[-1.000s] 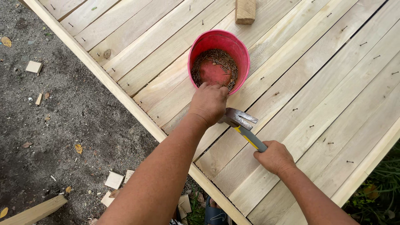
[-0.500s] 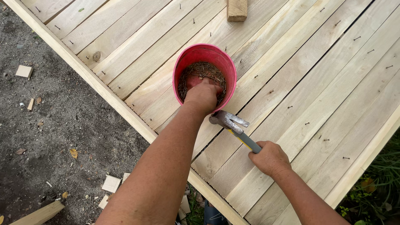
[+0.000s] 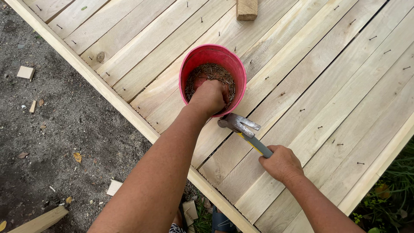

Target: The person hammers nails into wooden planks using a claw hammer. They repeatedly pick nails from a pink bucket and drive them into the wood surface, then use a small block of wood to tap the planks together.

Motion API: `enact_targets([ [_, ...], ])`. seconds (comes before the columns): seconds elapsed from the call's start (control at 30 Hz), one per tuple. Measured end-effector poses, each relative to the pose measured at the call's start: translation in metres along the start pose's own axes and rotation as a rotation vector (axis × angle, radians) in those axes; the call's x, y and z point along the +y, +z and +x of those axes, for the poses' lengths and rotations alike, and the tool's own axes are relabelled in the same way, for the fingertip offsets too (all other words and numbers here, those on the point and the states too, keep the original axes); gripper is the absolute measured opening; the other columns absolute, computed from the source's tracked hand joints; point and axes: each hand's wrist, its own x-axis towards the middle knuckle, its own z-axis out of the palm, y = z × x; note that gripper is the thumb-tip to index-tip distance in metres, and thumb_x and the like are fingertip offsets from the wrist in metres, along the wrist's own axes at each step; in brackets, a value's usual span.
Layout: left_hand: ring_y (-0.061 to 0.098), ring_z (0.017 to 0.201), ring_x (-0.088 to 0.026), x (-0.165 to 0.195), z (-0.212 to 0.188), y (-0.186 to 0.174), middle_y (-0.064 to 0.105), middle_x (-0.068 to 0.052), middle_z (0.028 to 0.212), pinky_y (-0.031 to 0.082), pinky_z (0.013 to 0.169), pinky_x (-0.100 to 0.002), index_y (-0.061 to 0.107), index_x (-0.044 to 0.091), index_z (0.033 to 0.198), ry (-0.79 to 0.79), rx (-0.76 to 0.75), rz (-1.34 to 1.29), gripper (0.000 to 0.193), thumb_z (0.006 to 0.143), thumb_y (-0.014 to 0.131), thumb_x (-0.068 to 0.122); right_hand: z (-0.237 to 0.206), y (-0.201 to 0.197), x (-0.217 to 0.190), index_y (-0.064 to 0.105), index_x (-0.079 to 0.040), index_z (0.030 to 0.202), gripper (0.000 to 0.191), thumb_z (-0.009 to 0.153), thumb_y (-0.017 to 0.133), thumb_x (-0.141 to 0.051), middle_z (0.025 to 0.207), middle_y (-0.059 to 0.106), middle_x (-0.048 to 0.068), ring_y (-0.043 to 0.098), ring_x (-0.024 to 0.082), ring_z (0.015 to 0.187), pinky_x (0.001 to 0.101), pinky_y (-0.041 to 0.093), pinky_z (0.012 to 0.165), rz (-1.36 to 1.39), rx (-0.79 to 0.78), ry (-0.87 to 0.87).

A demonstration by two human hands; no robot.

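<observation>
Nails (image 3: 211, 72) heaped in the pink bucket (image 3: 189, 69) are reached into by the left hand (image 3: 210, 97), whose fingers are hidden so its grip cannot be told, while the hammer (image 3: 245, 131) is kept clenched in the right hand (image 3: 281, 163), just beside the bucket.
</observation>
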Motion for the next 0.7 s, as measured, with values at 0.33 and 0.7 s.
enact_targets([
  [0.33,0.074,0.080,-0.014,-0.012,-0.014,-0.029,0.078,-0.006,0.091,0.060,0.075,-0.031,0.082,0.013,0.095,-0.017,0.144,-0.202,0.017,0.080,0.078,0.006,0.007,0.002,0.003,0.073,-0.017,0.127,0.043,0.087,0.070,-0.032,0.092,0.079,0.007,0.075,0.019,0.084,0.0391,0.060,0.082,-0.002,0.023,-0.028],
  [0.7,0.074,0.076,-0.011,-0.007,-0.044,-0.020,0.078,-0.005,0.086,0.061,0.074,-0.027,0.080,0.008,0.099,0.044,0.221,-0.431,0.019,0.085,0.070,0.001,0.013,0.002,0.005,0.075,-0.016,0.125,0.042,0.086,0.070,-0.031,0.088,0.078,0.009,0.073,0.021,0.080,0.0394,0.059,0.080,-0.003,0.026,-0.045],
])
